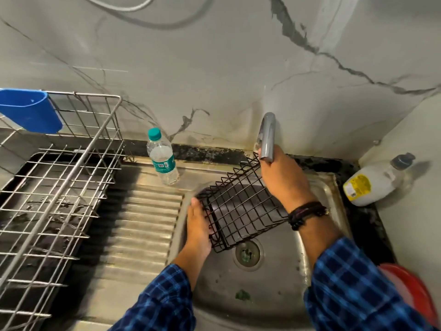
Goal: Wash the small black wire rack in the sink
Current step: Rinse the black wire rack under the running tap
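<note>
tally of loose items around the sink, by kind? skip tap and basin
Wire racks: 2 (black wire rack, steel dish rack)
Bottles: 2 (water bottle, white bottle)
Blue plastic holder: 1
Red container: 1
Total: 6

one black wire rack, one steel dish rack, one blue holder. two bottles: a clear bottle and a white bottle. one tap, one sink, one drain. two hands: left hand, right hand.
</note>
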